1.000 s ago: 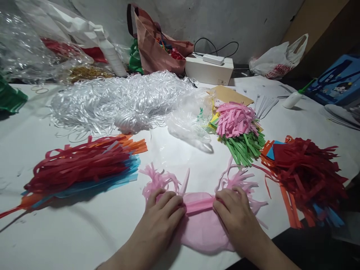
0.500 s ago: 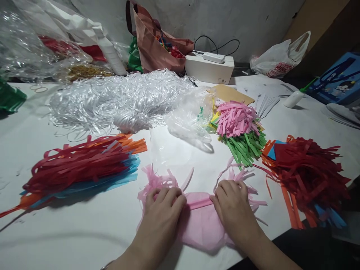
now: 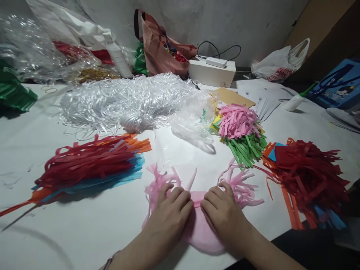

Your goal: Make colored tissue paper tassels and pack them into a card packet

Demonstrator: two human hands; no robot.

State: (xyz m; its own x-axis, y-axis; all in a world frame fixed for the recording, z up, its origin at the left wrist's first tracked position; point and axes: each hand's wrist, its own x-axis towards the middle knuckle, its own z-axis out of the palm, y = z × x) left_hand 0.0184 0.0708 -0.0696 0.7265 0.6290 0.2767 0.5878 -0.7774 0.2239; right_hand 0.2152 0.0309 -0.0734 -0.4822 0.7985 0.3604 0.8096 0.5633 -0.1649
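A pink tissue paper piece (image 3: pixel 201 232) with fringed ends lies on the white table (image 3: pixel 84 225) near its front edge. My left hand (image 3: pixel 168 215) presses on its left part, fingers curled over the rolled middle. My right hand (image 3: pixel 222 212) presses on its right part in the same way, and the two hands nearly touch. Pink fringes (image 3: pixel 242 183) fan out behind both hands. A short bit of the rolled strip shows between my fingertips.
A red, orange and blue fringe bundle (image 3: pixel 87 167) lies at the left, a red and orange one (image 3: pixel 306 176) at the right, a pink and green one (image 3: pixel 239 129) behind. White shredded ribbon (image 3: pixel 123 101), plastic bags, a white box (image 3: pixel 212 71) and a glue bottle (image 3: pixel 295 101) sit further back.
My two hands have slid toward each other along the pink roll, so the strip showing between them is much shorter. The view shifted slightly.
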